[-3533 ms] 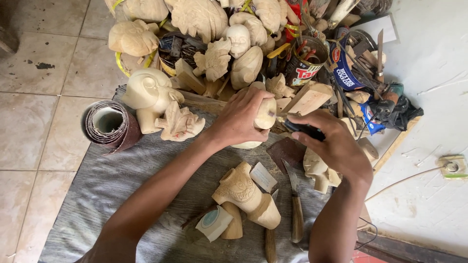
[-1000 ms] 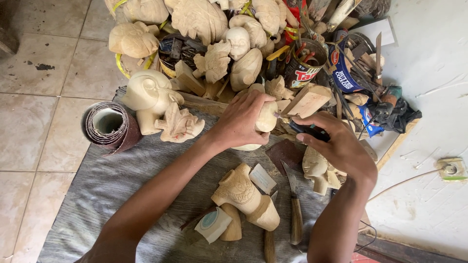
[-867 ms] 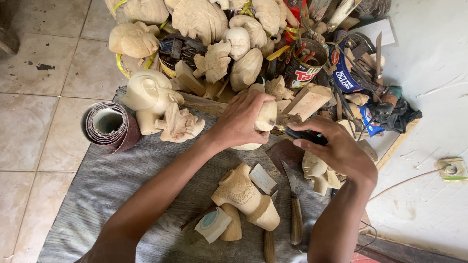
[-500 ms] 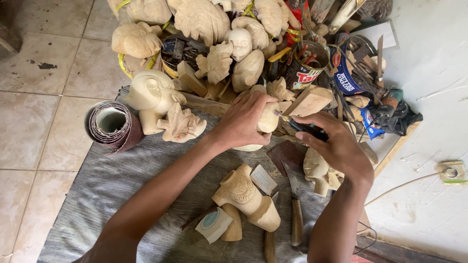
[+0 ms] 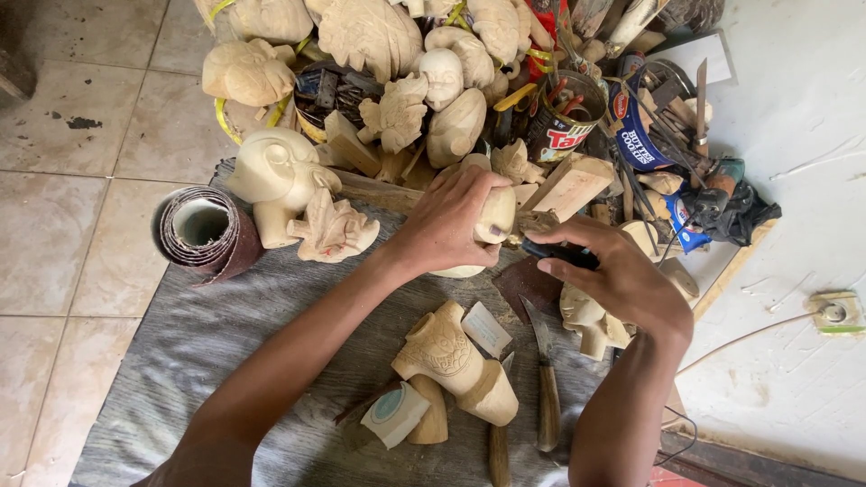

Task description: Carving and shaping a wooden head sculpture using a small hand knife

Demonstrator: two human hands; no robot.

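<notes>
The left hand (image 5: 446, 221) is clenched round one pale wooden carving (image 5: 492, 216). The right hand (image 5: 622, 280) pinches a dark-handled tool (image 5: 559, 254) just right of it. Below the fingers lie two wooden-handled knives (image 5: 546, 379) on grey cloth (image 5: 225, 334). Above them stand two round printed tins (image 5: 564, 122), one red and black, one blue. One sandpaper roll (image 5: 206, 233) lies well to the left.

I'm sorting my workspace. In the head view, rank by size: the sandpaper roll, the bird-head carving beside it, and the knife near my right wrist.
1. Bird-head carving
2. Sandpaper roll, nearly alike
3. Knife, long but slimmest
</notes>
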